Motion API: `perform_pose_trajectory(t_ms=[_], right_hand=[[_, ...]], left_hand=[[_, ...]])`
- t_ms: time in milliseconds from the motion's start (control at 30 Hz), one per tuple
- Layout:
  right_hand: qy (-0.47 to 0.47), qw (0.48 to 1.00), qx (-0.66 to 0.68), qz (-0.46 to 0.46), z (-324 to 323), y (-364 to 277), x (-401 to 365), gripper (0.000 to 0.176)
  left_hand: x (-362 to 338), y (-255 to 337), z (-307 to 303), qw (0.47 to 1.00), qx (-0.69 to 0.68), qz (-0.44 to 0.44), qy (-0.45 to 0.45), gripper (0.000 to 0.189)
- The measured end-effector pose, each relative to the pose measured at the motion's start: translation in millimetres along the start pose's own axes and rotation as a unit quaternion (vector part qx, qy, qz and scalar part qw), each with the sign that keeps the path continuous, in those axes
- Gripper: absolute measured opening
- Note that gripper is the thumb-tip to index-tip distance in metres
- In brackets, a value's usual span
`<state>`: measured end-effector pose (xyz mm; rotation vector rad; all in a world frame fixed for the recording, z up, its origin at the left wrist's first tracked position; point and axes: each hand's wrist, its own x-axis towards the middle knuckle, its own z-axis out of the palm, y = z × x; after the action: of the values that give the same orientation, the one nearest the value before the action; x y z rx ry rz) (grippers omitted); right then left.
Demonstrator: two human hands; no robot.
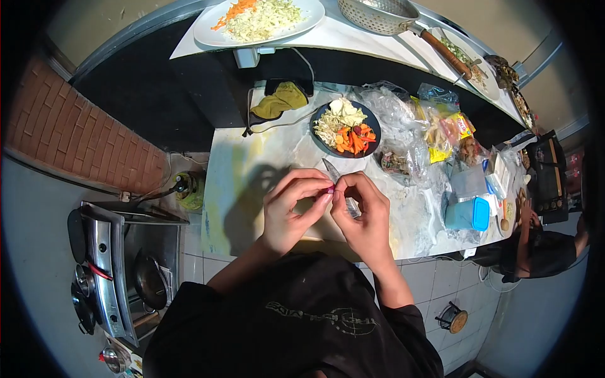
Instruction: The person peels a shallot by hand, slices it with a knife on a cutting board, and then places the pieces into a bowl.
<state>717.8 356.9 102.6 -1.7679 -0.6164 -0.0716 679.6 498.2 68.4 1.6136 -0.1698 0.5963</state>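
Observation:
Between the fingertips of my left hand [295, 208] is a small purple-red piece [330, 189], perhaps shallot. My right hand [362, 211] pinches at the same piece from the other side, its fingertips almost touching those of the left. A knife blade [330, 167] shows just above and behind the fingers, and its handle is mostly hidden by my right hand. Beyond the hands, a dark plate [320, 147] holds chopped cabbage, a whitish vegetable and cut carrots.
Plastic bags [403, 157] and a blue-lidded container [466, 214] are on the counter at right. A green cloth [283, 101] lies at the back. The shelf holds a white plate [208, 34] and strainer [378, 24]. A stove [107, 271] stands left; another person [542, 252] is far right.

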Motion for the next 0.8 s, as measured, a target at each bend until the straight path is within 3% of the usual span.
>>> perform_pose_trajectory(t_ms=[233,300,500,700,800], right_hand=[[-0.028,0.999,0.026,0.024,-2,3,-1,0.008],[-0.033,0.996,0.069,0.055,-2,3,-1,0.006],[-0.061,0.980,0.137,0.131,-6,5,-4,0.001],[-0.043,0.955,0.249,0.153,-3,13,-8,0.001],[-0.022,0.967,0.190,0.166,-9,46,-10,0.001]], left_hand=[[-1,-4,1,0.996,-0.091,-0.015,-0.007,0.020],[-1,-5,-1,0.981,-0.171,-0.083,-0.032,0.021],[-1,-8,-5,0.936,-0.300,-0.178,-0.042,0.017],[-2,-24,-7,0.891,-0.399,-0.217,-0.026,0.015],[-1,-28,-11,0.885,-0.399,-0.239,-0.030,0.014]])
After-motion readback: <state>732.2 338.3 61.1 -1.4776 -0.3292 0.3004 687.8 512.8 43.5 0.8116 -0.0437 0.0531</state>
